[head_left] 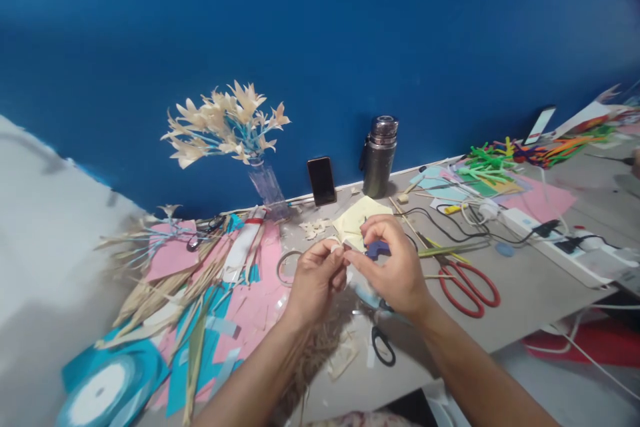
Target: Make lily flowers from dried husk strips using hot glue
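Note:
My left hand is closed, its thumb and fingers pinching a small pale piece, probably husk or paper. The fingertips of my right hand meet it there, also pinched, and partly hide the piece. Just behind my right hand lies a blue tool, perhaps a glue gun, mostly covered by the fingers. A pale yellow sheet lies beyond both hands. Left of my left hand is a roll of tape. Black-handled scissors rest below my hands, and red-handled scissors lie to the right.
Cream artificial flowers stand in a clear vase by the blue wall. A phone and a thermos stand nearby. Dried husks, coloured sheets and a ribbon spool fill the left. A power strip with cables and pipe cleaners occupy the right.

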The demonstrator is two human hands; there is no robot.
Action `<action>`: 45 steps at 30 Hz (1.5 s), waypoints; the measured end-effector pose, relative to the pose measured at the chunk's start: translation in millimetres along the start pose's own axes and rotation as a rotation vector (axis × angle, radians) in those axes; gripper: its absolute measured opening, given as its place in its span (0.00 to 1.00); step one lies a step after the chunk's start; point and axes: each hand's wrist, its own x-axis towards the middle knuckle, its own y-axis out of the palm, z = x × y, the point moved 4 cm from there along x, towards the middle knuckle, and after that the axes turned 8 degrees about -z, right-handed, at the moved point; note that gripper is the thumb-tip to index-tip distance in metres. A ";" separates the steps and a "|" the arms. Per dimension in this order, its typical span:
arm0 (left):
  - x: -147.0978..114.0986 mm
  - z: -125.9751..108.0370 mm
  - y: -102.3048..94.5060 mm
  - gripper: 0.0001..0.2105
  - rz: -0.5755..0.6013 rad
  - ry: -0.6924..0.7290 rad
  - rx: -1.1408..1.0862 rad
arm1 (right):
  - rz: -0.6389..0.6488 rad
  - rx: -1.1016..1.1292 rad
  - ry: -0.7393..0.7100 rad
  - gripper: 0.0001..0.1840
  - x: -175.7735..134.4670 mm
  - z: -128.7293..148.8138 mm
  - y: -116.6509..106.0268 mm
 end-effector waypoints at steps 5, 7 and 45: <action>-2.0 1.0 -2.9 0.18 -0.011 0.042 0.031 | -0.006 0.006 0.001 0.15 -1.1 0.2 -0.9; -2.3 1.8 -3.3 0.18 -0.011 0.051 0.035 | -0.011 0.012 -0.002 0.14 -1.3 1.8 -1.4; -18.3 -10.5 -20.3 0.10 -0.013 0.280 0.150 | 0.152 0.321 0.328 0.13 -16.7 -5.4 10.2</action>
